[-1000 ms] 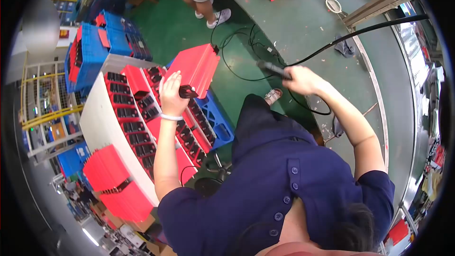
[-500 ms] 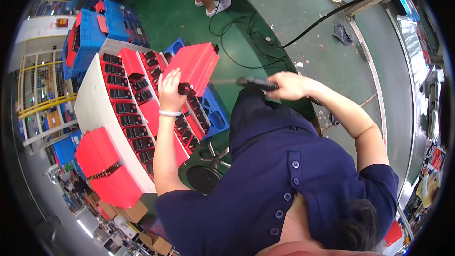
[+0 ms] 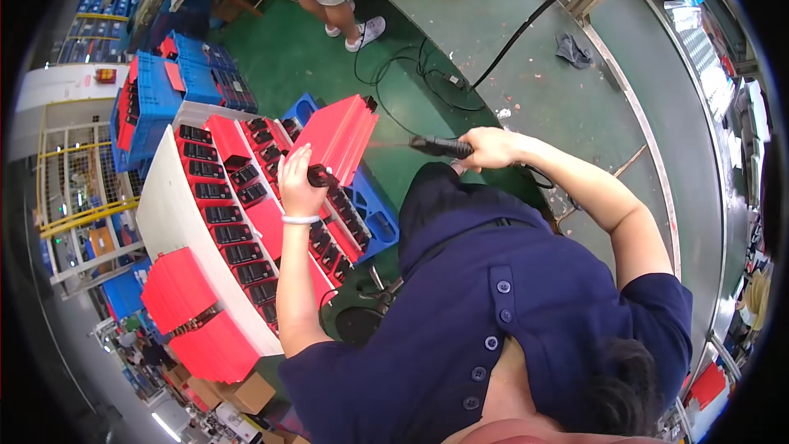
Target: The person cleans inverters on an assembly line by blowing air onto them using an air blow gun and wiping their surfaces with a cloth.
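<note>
Left hand (image 3: 297, 181) lifts red case (image 3: 335, 133); right hand (image 3: 491, 148) aims black tool (image 3: 440, 146)

Green painted floor (image 3: 304, 57) all over, scuffed and littered with bits. Blue plastic crates (image 3: 156, 94) stacked far left, next to a yellow-railed metal rack (image 3: 78, 189). Long white table (image 3: 177, 222) on the left, cardboard boxes (image 3: 238, 390) near its end. Grey conveyor (image 3: 625, 90) curves along the right, cables (image 3: 419, 74) looping on the floor.

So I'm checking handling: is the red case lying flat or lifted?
Lifted: the left hand holds the red case tilted above the rack.
</note>
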Demonstrator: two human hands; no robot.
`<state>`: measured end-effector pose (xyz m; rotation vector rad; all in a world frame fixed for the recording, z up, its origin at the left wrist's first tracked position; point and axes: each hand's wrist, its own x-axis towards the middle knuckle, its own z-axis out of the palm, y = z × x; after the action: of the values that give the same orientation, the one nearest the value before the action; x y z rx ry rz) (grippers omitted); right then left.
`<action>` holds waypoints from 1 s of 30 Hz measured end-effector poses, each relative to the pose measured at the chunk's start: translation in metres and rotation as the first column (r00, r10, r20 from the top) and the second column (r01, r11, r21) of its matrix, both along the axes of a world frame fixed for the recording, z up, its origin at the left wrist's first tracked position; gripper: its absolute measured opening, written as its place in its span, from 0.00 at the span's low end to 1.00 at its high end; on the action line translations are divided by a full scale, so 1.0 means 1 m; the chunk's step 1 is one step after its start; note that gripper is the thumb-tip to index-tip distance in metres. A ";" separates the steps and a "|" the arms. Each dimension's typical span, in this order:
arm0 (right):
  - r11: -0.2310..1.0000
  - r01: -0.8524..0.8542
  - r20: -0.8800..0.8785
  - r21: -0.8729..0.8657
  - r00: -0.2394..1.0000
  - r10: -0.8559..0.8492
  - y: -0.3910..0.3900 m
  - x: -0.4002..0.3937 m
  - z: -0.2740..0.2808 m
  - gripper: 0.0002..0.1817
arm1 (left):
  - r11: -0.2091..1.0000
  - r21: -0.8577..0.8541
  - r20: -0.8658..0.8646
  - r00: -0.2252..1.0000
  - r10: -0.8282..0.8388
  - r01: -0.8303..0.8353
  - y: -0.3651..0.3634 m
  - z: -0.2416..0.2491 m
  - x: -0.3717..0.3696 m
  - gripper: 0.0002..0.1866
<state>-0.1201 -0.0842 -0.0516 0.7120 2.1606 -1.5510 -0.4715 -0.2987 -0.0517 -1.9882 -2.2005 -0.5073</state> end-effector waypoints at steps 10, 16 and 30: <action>0.922 0.357 -0.124 0.150 0.932 -0.341 0.005 0.035 -0.041 0.15 | 0.614 -0.570 0.790 -0.570 0.226 -0.546 0.005 -0.063 -0.011 0.34; 0.967 0.048 -0.045 0.251 0.998 -0.038 -0.012 0.033 -0.004 0.16 | 0.627 -0.682 0.507 -0.861 0.036 -0.376 -0.009 -0.100 0.032 0.34; 0.903 0.197 -0.040 0.381 0.980 -0.197 -0.012 0.029 -0.043 0.15 | 0.583 -0.733 0.452 -0.891 0.032 -0.351 -0.011 -0.093 0.051 0.33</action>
<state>-0.0910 -0.0961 -0.0943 1.0833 2.4894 -1.2196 -0.4202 -0.3098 -0.1447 -0.8216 1.2029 1.5694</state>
